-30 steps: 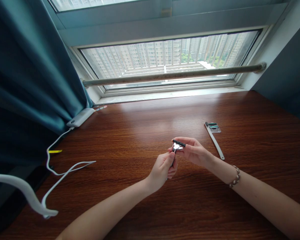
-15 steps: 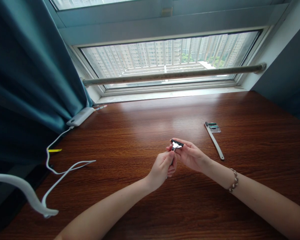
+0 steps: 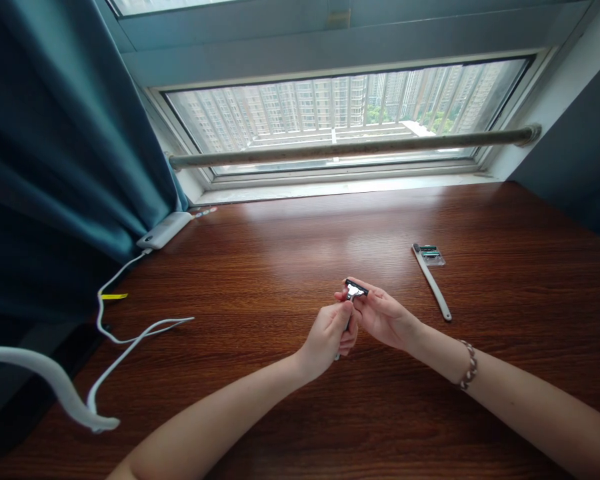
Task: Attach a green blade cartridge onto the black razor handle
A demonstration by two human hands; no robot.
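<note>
A safety razor [image 3: 355,289] with a dark head and a shiny metal neck is held up over the table. My left hand [image 3: 326,338] is closed around its handle, most of which the fingers hide; the handle's tip shows below the fist. My right hand [image 3: 386,316] pinches the right end of the razor's head, with its fingertips partly behind it. To the right of the hands, a white toothbrush [image 3: 433,283] with dark bristles lies on the table. Its head touches or overlaps a small clear plastic case [image 3: 433,256] with dark and green blade-like pieces inside.
The wooden table [image 3: 260,260] reaches to the window sill. A white power strip or adapter [image 3: 165,230] lies by the blue curtain [image 3: 70,133] at left, with a white cable [image 3: 130,345] looping over the table. A thick white curved arm [image 3: 45,377] juts in at lower left.
The view has shifted slightly, so everything sits a little further right. Both hands keep nearly the same hold on the razor.
</note>
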